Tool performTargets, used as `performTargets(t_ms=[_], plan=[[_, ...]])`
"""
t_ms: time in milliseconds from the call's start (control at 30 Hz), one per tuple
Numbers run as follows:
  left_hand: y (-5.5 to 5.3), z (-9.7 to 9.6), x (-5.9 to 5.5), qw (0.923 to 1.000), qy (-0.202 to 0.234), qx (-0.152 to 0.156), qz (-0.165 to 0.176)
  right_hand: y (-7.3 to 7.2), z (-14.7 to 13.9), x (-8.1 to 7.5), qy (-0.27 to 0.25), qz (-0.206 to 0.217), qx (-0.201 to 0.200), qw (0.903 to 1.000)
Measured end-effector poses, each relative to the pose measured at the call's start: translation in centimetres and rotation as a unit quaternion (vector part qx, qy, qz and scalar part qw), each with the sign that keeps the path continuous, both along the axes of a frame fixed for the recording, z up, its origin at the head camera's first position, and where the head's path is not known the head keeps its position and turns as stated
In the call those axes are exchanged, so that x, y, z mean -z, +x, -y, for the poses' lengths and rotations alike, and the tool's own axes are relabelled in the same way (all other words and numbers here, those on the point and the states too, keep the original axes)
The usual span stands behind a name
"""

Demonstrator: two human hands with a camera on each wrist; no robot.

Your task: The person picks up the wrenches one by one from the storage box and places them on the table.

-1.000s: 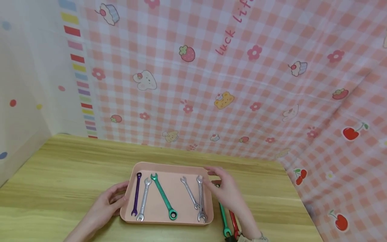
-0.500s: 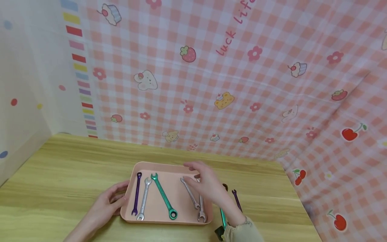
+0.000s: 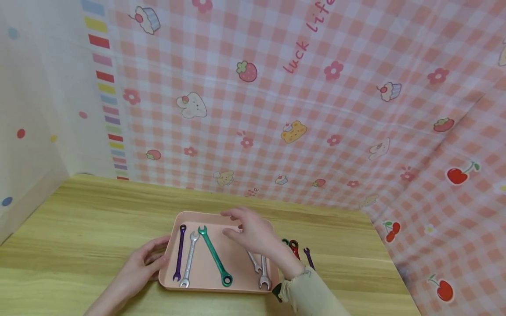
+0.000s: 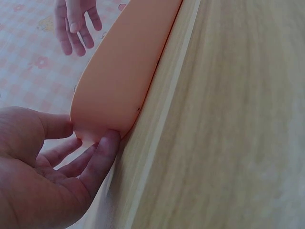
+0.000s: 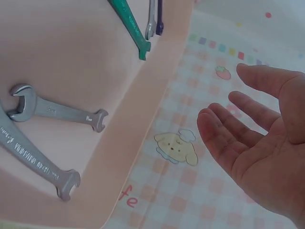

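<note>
A pink tray (image 3: 201, 274) lies on the table. My left hand (image 3: 136, 267) holds its left end; in the left wrist view the thumb meets the rim and the fingers press on the outer wall (image 4: 112, 100). Inside, on the left, are a purple wrench (image 3: 179, 253), a silver wrench (image 3: 189, 260) and a long green wrench (image 3: 215, 256). A smaller silver wrench (image 5: 62, 110) and a larger silver wrench (image 5: 40, 162) lie at the right, partly hidden in the head view. Above them my right hand (image 3: 253, 232) hovers with loosely spread fingers, holding nothing.
Right of the tray on the wooden table (image 3: 348, 272), a red wrench (image 3: 294, 247), a green one (image 3: 285, 241) and a purple one (image 3: 308, 256) lie partly behind my right forearm. A dark object (image 3: 278, 292) shows beside the sleeve. Patterned cloth (image 3: 253, 109) hangs behind.
My right hand has left the tray's right edge and moved left over the tray, uncovering more of the wrenches outside it. The left hand stays on the left end.
</note>
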State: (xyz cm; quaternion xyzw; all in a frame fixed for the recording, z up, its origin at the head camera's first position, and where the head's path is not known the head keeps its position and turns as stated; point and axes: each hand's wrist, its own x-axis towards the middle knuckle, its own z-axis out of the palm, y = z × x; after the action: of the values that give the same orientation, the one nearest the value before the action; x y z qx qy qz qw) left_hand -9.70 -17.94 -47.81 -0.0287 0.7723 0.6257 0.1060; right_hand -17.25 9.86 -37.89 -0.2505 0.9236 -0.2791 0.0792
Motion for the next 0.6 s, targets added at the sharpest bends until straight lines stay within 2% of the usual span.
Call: performTargets(t_ms=[333, 600], plan=[[-0.2, 0.0, 0.0, 1.0, -0.009, -0.001, 0.001, -1.6, 2.1, 0.0, 0.028, 0.028, -0.055, 0.9977], [0.0, -0.1, 0.0, 1.0, -0.005, -0.001, 0.004, -2.7, 3.3, 0.9, 0.051, 0.042, -0.072, 0.9952]])
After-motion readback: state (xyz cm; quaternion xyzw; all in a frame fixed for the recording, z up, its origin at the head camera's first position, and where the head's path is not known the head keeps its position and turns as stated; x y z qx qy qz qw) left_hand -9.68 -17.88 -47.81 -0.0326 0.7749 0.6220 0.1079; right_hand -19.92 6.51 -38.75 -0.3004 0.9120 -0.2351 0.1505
